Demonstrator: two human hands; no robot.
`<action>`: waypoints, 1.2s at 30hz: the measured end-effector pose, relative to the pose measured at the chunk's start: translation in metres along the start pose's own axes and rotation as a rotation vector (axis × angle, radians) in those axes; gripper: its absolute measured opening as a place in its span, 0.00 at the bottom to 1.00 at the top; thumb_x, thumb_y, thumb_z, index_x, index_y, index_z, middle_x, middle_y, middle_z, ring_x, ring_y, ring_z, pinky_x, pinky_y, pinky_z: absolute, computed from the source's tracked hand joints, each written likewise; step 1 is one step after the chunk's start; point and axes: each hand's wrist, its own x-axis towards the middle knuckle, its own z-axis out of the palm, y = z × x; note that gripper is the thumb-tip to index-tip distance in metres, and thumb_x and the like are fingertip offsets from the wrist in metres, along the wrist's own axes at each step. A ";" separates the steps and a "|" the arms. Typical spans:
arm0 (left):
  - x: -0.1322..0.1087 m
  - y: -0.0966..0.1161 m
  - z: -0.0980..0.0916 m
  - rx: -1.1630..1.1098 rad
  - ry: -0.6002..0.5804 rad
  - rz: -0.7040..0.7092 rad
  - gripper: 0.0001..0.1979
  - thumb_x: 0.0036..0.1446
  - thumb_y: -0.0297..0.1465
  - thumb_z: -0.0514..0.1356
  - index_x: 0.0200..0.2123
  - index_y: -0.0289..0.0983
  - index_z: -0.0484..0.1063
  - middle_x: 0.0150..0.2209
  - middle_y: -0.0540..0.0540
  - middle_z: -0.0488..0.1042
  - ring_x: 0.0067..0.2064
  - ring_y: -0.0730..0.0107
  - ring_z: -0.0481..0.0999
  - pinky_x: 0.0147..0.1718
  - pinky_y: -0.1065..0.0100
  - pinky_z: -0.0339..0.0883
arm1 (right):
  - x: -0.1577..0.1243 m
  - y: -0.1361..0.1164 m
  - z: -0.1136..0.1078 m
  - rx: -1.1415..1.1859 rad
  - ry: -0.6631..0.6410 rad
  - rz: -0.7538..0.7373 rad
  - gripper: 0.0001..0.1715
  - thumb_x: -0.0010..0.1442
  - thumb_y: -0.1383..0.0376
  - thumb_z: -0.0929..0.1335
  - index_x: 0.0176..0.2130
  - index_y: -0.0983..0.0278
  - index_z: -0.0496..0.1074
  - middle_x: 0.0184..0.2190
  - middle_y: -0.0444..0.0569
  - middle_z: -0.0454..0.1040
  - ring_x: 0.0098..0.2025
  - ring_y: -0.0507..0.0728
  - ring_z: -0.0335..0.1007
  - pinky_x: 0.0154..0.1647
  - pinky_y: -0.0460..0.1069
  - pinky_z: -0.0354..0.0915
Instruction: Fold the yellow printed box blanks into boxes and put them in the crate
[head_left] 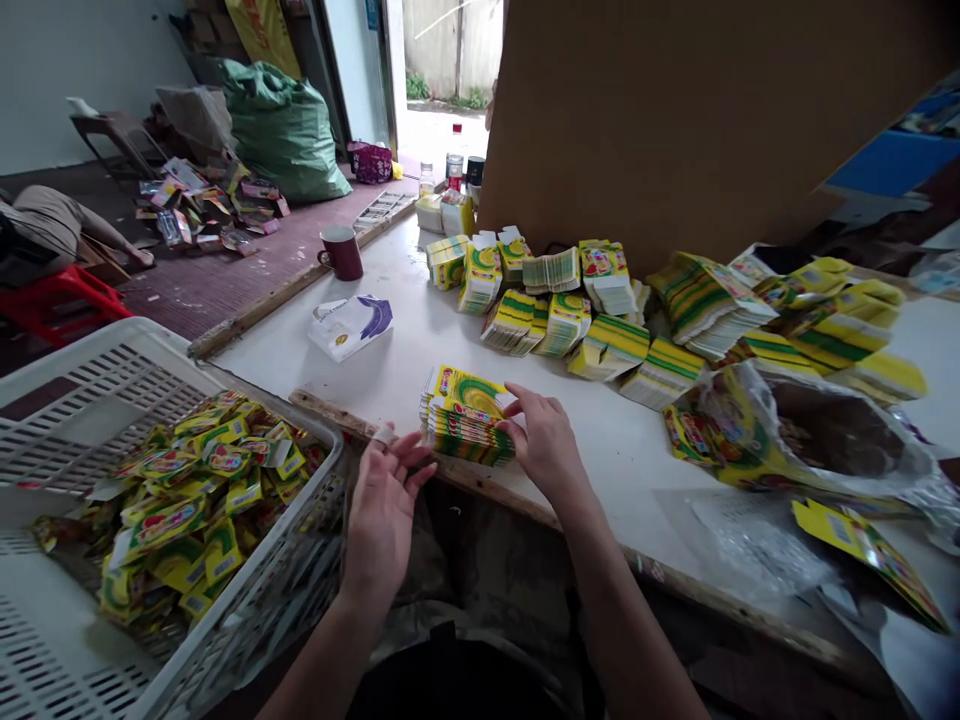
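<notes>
A stack of flat yellow and green cartons (469, 415) stands at the table's front edge, between my two hands. My right hand (541, 435) is at the stack's right end, thumb and fingers touching its side and top corner. At the lower left of the stack, my left hand (386, 500) is palm up with its fingers apart and nothing in it; the fingertips are close to the stack's left end. To the left, a white basket (161, 345) holds many small yellow packets (217, 460).
Bundles of yellow cartons (566, 320) line the table's back. An open plastic bag (817, 430) lies at the right. A dark red mug (341, 253) and a white and purple packet (350, 325) sit at the left. Behind the bundles stands a cardboard sheet (675, 120). A person's leg (71, 215) shows far left.
</notes>
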 end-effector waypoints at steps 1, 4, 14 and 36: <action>-0.003 -0.004 0.000 0.019 -0.022 -0.036 0.23 0.58 0.46 0.60 0.51 0.39 0.68 0.48 0.41 0.75 0.46 0.66 0.75 0.42 0.66 0.71 | 0.000 -0.001 -0.001 -0.014 -0.011 -0.008 0.26 0.59 0.72 0.65 0.57 0.66 0.66 0.39 0.54 0.77 0.44 0.65 0.66 0.50 0.61 0.63; -0.008 -0.008 0.001 0.068 -0.055 -0.088 0.19 0.58 0.42 0.61 0.49 0.38 0.70 0.45 0.43 0.76 0.43 0.68 0.75 0.39 0.68 0.70 | -0.001 -0.004 -0.003 -0.077 -0.025 0.001 0.23 0.59 0.72 0.66 0.54 0.67 0.68 0.42 0.57 0.75 0.45 0.64 0.65 0.50 0.58 0.63; -0.011 -0.013 0.001 0.167 -0.114 -0.113 0.18 0.55 0.38 0.64 0.47 0.37 0.71 0.41 0.46 0.76 0.38 0.73 0.75 0.35 0.73 0.70 | 0.003 -0.011 0.001 -0.123 -0.013 0.095 0.04 0.57 0.72 0.69 0.34 0.65 0.73 0.37 0.54 0.72 0.41 0.62 0.65 0.46 0.54 0.63; -0.008 -0.026 -0.006 0.186 -0.260 -0.179 0.22 0.52 0.42 0.67 0.47 0.38 0.72 0.44 0.42 0.77 0.42 0.65 0.77 0.41 0.67 0.71 | -0.020 -0.033 -0.023 0.311 0.016 0.147 0.13 0.56 0.73 0.66 0.40 0.60 0.60 0.35 0.45 0.72 0.33 0.55 0.69 0.36 0.49 0.64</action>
